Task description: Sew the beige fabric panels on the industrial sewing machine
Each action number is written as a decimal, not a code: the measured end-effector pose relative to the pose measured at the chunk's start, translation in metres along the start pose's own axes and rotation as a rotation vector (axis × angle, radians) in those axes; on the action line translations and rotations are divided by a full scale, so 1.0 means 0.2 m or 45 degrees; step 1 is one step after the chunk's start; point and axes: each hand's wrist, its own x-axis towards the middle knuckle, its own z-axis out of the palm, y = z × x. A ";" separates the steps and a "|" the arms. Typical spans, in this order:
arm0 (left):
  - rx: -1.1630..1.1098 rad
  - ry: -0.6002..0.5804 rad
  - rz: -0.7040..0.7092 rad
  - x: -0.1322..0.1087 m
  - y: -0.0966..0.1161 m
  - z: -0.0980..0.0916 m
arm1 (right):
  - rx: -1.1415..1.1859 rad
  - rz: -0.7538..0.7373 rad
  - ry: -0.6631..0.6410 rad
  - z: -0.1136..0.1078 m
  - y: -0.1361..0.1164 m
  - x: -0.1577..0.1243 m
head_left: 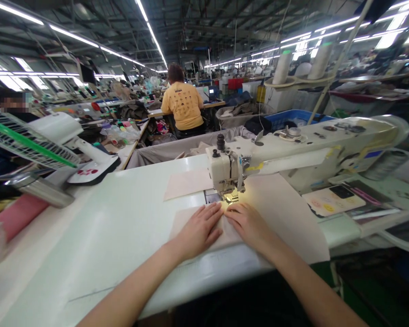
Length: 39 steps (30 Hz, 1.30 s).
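Overhead, lights [74, 36]; below, cloth [228, 239] on tabletop [122, 213].

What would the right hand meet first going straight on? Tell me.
Probably the left hand, just ahead of the right hand on flat, pale pinkish material; the exact gap is unclear.

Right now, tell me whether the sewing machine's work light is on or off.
On: a yellow glow shows beneath the head of the sewing machine, just beyond the left hand and right hand. The bulb isn't visible.
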 end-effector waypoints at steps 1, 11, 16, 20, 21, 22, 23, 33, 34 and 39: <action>-0.003 0.001 -0.002 0.00 -0.01 0.00 | 0.023 -0.007 0.015 0.01 0.01 0.01; -0.017 -0.031 0.065 0.04 -0.07 -0.06 | -0.012 0.009 0.071 0.06 0.06 0.01; -0.010 -0.015 0.073 0.04 -0.07 -0.05 | -0.025 0.001 0.067 0.05 0.05 0.00; -0.004 -0.037 0.076 0.04 -0.09 -0.05 | -0.049 0.005 0.035 0.05 0.05 0.02; -0.005 -0.033 0.078 0.05 -0.10 -0.05 | -0.052 0.011 0.034 0.05 0.05 0.02; -0.008 -0.029 0.084 0.05 -0.11 -0.06 | -0.049 0.016 0.036 0.04 0.06 0.03; -0.012 -0.029 0.094 0.06 -0.11 -0.06 | -0.039 0.020 0.038 0.04 0.06 0.03; -0.115 -0.138 0.266 -0.07 0.10 -0.13 | 0.109 -0.069 -0.074 -0.11 -0.05 -0.19; -0.128 -0.140 0.283 -0.09 0.12 -0.12 | 0.084 -0.091 -0.081 -0.12 -0.06 -0.22; -0.114 -0.116 0.283 -0.08 0.08 -0.11 | -0.028 -0.152 -0.109 -0.10 -0.04 -0.21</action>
